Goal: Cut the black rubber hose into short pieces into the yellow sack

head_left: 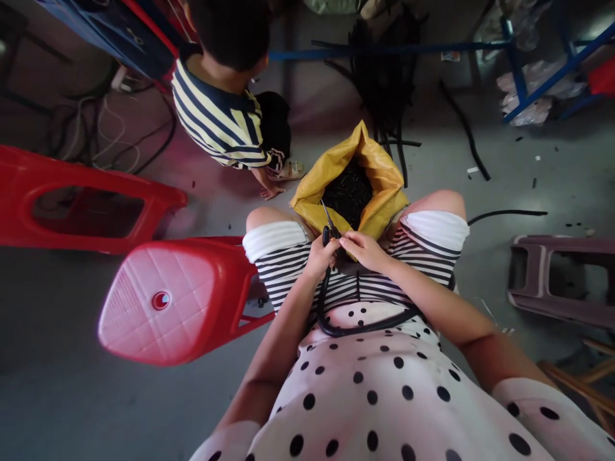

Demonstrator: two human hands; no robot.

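Note:
My left hand (pixel 321 257) is closed round a black corrugated tube (pixel 336 331), which loops down across my lap and off to the right. Just above my fingers, a slim pair of scissors (pixel 327 214) points away from me, blades over the bag. Fingertips of my right hand (pixel 366 250) are pinched together at the handle end of the scissors, touching my left thumb. What they pinch is hidden. Between my knees stands an open yellow sack (pixel 317 186) with many short black pieces (pixel 348 192) inside.
A child in a striped shirt (pixel 216 121) crouches ahead on the left, one hand on the floor. Red plastic stools (pixel 163 301) stand to my left, a brownish stool (pixel 533 272) to my right. Black tubes (pixel 464 128) lie about the floor near a blue metal frame (pixel 538 96).

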